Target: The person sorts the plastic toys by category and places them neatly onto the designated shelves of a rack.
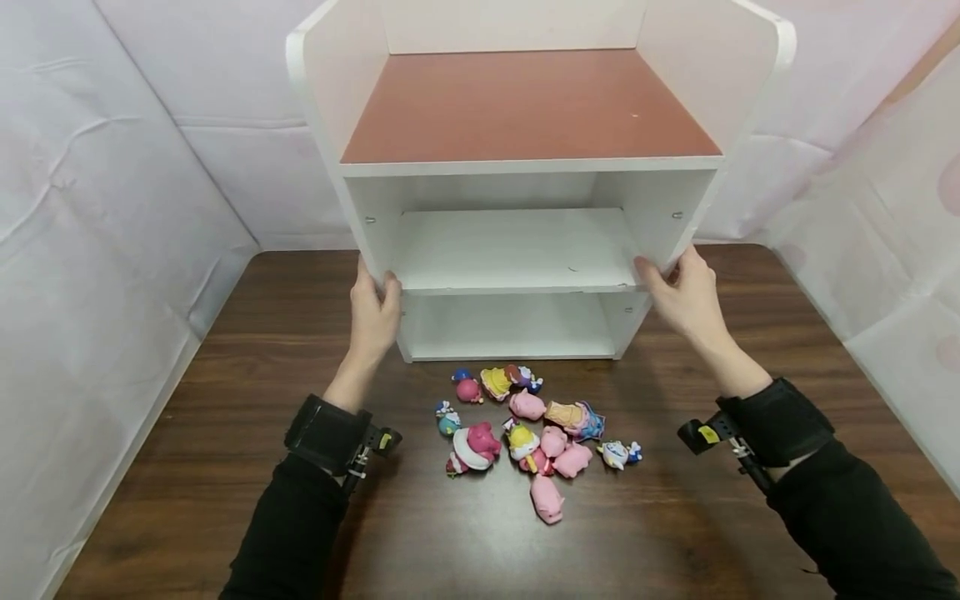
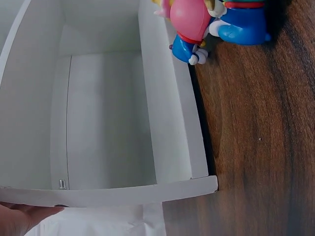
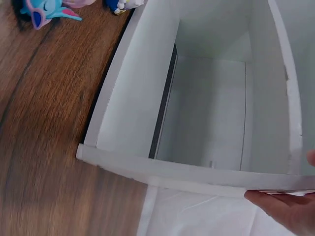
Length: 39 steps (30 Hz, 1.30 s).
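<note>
A small white shelf unit (image 1: pixel 517 250) with a brown top board (image 1: pixel 532 108) stands on the table between both hands. My left hand (image 1: pixel 375 312) grips its left side panel, thumb at the front edge. On the opposite panel, my right hand (image 1: pixel 688 292) holds on at about the same height, its thumb on the inner side. In the left wrist view, fingers (image 2: pixel 24 219) lie against the panel's outer face. The right wrist view shows the right fingers (image 3: pixel 280 206) along the other outer face. Some fingers are hidden behind the panels.
Several small toy figures lie in front of the unit, including a pink pig (image 1: pixel 547 500), a pink figure in white and red (image 1: pixel 474 446) and a blue-and-white figure (image 1: pixel 617 454). The dark wooden table (image 1: pixel 225 433) is bordered by white cloth (image 1: pixel 90 250).
</note>
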Available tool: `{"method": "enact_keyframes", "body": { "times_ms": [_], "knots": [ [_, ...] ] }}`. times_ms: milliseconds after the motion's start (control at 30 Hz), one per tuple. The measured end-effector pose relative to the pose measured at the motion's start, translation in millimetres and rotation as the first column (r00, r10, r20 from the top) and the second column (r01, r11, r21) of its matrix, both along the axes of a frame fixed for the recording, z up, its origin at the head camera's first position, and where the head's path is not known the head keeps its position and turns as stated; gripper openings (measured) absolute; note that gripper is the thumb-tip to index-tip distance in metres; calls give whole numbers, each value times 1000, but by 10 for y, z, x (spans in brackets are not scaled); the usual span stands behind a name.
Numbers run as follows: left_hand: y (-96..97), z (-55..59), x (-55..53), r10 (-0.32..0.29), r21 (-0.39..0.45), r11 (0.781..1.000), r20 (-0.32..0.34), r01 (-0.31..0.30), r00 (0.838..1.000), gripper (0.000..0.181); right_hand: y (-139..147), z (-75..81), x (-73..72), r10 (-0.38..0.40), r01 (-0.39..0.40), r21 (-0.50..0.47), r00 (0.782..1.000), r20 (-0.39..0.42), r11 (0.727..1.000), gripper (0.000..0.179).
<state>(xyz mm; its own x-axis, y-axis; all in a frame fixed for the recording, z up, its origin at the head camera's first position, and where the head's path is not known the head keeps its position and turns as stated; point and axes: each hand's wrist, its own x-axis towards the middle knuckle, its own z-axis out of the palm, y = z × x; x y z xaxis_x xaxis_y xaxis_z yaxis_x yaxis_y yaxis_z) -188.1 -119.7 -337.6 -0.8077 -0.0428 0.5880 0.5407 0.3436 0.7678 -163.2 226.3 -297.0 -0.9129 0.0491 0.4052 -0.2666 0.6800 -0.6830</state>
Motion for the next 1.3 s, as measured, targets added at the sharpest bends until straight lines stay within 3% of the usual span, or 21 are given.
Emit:
{"method": "enact_keyframes", "body": {
  "times_ms": [100,400,667,800,1067,1300],
  "knots": [
    [-28,-114,-95,0,10,1000,-1,0,1000,46,35,54,93,44,-44,21,999,19,999,40],
    [19,-107,-103,11,23,1000,24,-12,1000,47,157,73,313,-3,3,-5,1000,-30,1000,38],
    [138,159,104,-2,40,999,37,0,999,45,138,35,486,-39,23,-106,987,-156,994,23],
    [152,186,116,-7,36,999,43,5,999,45,102,-20,561,-7,-10,-96,986,-167,995,16],
    [158,175,108,3,26,1000,51,-4,999,46,-36,-203,698,133,-133,-3,989,-66,991,14],
    [162,174,124,2,19,1000,62,-4,998,47,-106,-459,748,237,-243,64,967,93,968,14]
  ]
}}
